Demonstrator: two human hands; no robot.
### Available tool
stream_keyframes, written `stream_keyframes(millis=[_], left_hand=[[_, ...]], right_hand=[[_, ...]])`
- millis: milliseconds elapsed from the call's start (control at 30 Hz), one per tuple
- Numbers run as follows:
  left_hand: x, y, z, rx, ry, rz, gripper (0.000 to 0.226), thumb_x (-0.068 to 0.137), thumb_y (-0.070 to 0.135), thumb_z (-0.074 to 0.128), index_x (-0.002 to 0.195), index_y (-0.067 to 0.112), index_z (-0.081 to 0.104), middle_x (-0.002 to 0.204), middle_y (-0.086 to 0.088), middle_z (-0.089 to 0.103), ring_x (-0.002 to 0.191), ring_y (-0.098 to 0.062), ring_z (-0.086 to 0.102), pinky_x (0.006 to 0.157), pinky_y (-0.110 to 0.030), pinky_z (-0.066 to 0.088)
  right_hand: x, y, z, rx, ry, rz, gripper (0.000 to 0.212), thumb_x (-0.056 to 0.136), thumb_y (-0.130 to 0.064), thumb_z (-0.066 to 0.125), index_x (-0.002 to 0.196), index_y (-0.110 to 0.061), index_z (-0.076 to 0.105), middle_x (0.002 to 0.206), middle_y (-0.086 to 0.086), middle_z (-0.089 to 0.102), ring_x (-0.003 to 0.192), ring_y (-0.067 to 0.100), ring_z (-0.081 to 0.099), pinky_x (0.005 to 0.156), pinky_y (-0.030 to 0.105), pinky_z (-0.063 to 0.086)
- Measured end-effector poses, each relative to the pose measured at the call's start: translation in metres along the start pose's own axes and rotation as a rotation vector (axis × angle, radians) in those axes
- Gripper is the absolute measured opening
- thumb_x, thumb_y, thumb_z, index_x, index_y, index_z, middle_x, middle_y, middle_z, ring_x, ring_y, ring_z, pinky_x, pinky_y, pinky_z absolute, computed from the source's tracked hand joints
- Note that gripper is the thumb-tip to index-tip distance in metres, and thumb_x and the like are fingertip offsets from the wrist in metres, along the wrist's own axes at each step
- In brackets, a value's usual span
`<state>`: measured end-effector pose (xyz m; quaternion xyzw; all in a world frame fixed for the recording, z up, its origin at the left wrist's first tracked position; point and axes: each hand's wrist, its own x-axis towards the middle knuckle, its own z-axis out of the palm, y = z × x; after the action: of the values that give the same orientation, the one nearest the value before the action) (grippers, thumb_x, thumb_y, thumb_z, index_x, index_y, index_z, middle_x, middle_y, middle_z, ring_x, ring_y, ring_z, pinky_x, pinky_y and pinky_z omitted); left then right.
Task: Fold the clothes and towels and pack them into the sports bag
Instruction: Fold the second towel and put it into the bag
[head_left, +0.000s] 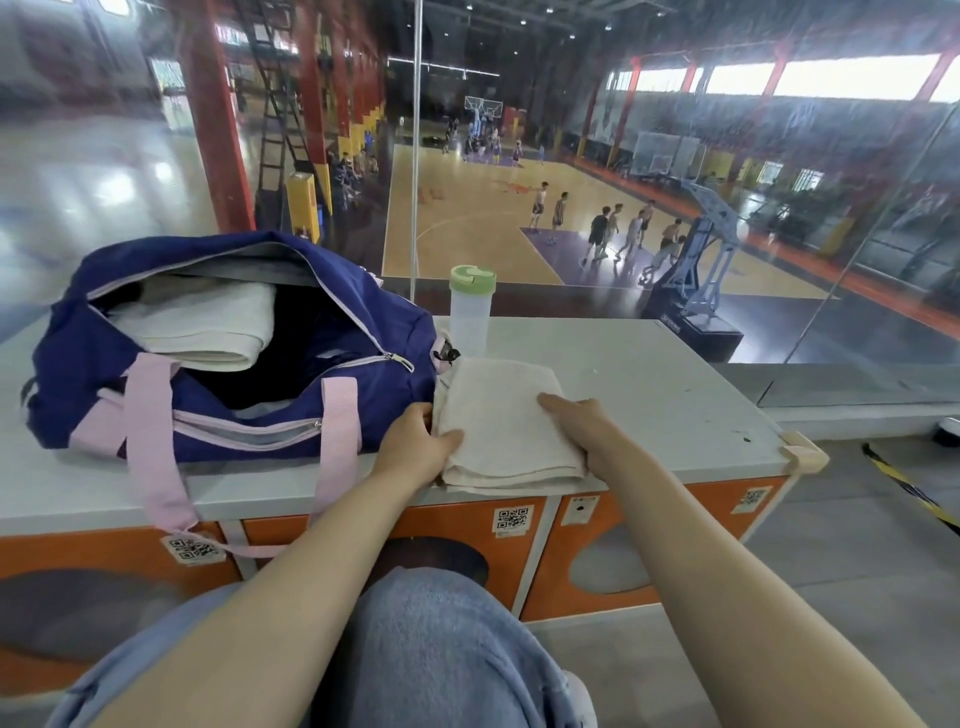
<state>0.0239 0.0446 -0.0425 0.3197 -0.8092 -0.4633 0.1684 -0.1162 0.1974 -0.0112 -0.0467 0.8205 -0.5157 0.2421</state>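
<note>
The person is holding a folded cream towel (506, 421) at the near edge of the white locker top (675, 384), the left hand (415, 441) gripping its left side with the thumb curled over the cloth and the right hand (587, 431) lying along its right side, fingers stretched flat, apparently keeping the folds square before a lift. The navy sports bag (218, 353) is sitting just beside the towel toward the left end, unzipped with a folded white towel (208, 327) already inside, so the mouth is gaping ready. A green-lidded bottle (471, 312) is standing behind the towel near the far edge.
</note>
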Motion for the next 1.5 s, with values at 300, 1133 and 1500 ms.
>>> stream_keyframes(millis=[300, 1133, 1500], left_hand=[[-0.008, 0.002, -0.013, -0.321, -0.129, -0.073, 0.056, 0.087, 0.022, 0.065, 0.139, 0.016, 0.043, 0.126, 0.003, 0.058, 0.106, -0.014, 0.056, 0.090, -0.029, 0.045], [-0.007, -0.020, -0.235, -0.509, 0.183, 0.056, 0.060, 0.092, 0.006, 0.053, 0.141, 0.033, 0.033, 0.128, 0.007, 0.048, 0.110, -0.019, 0.052, 0.092, -0.033, 0.045], [0.025, -0.048, -0.261, -0.040, 0.328, 0.226, 0.031, 0.092, 0.001, 0.039, 0.102, 0.028, 0.047, 0.101, 0.010, 0.053, 0.087, -0.005, 0.049, 0.072, -0.022, 0.037]], right_hand=[[-0.038, -0.035, -0.011, 0.285, -0.405, -0.161, 0.040, 0.088, -0.017, 0.069, 0.126, -0.018, 0.060, 0.112, 0.009, 0.073, 0.103, 0.029, 0.070, 0.085, 0.045, 0.058], [-0.085, -0.152, 0.162, 0.128, -0.362, -0.446, 0.066, 0.070, -0.039, 0.070, 0.127, -0.010, 0.056, 0.115, 0.007, 0.069, 0.102, 0.026, 0.067, 0.090, 0.046, 0.056], [-0.056, -0.168, 0.230, -0.391, -0.236, -0.551, 0.049, 0.099, -0.032, 0.049, 0.138, -0.002, 0.041, 0.124, 0.013, 0.059, 0.104, 0.027, 0.057, 0.082, 0.034, 0.046]])
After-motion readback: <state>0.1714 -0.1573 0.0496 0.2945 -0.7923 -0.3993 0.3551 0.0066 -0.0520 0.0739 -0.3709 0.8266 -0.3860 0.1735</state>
